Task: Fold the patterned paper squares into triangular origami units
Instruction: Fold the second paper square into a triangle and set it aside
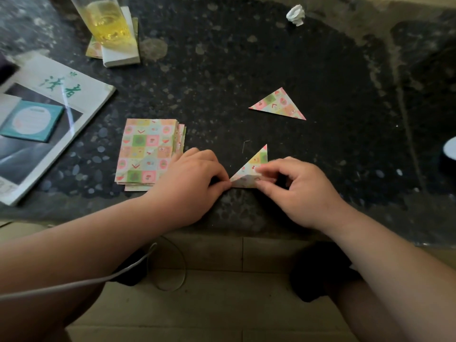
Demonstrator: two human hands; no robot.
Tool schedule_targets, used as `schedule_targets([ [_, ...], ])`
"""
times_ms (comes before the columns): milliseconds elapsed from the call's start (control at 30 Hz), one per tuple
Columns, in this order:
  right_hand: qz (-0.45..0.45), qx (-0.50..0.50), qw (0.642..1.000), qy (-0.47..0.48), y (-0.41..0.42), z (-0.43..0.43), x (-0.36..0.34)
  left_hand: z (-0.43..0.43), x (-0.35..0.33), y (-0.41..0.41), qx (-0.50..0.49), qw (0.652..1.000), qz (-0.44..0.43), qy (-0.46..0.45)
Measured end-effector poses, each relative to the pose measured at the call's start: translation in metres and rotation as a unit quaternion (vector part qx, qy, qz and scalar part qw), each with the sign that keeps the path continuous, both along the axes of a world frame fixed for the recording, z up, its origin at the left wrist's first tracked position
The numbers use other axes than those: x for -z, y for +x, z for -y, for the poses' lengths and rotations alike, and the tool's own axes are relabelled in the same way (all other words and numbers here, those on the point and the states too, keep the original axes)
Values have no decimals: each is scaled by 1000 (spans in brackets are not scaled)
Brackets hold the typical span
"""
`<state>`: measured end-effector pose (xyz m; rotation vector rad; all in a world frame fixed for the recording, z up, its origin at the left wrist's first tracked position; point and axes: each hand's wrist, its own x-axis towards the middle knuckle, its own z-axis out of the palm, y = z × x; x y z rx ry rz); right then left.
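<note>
Working right at the near edge of the dark speckled surface [222,82], the person is holding a half-folded patterned paper [251,166] between both hands, and from where I am standing the grip is making sense: the left hand [190,178] is bunching its fingertips on the paper's near-left corner, seemingly pinching it so the sheet is not sliding, while the right hand [296,186] is pinching a pale lower flap between thumb and forefinger, probably to turn it up and crease it. The paper is lying mostly flat, already triangular, with its sharp tip pointing away from the person and a little to the right; its long edge is running on a slant from the pinned near-left corner up to that far tip. Just to the left, the stack of patterned paper squares [145,154] is sitting within easy reach of the left hand, touching its knuckles or nearly so. Farther back and to the right, well apart from the hands, a finished triangular unit [278,104] is lying flat with its apex pointing away, set aside, I would judge, to leave the folding spot free. A magazine [56,107], a glass of yellow liquid [108,23] and a crumpled white paper ball [295,14] are sitting around the edges.
</note>
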<state>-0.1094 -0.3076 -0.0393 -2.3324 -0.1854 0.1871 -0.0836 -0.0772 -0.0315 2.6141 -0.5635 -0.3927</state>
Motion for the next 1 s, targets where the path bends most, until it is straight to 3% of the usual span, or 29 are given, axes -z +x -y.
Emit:
schedule_targets([
  [167,-62,57,996,20,5,-6,-6,5,1,0,-37,999,-22,11],
  [533,-38,137,989,-40,14,-24,-4,12,-2,-2,-57,998,0,29],
  [733,-52,134,988,-47,18,-27,-3,16,-2,-29,91,987,119,64],
  [1000,-42,140,988,-47,17,-27,0,19,8,-65,176,968,79,161],
])
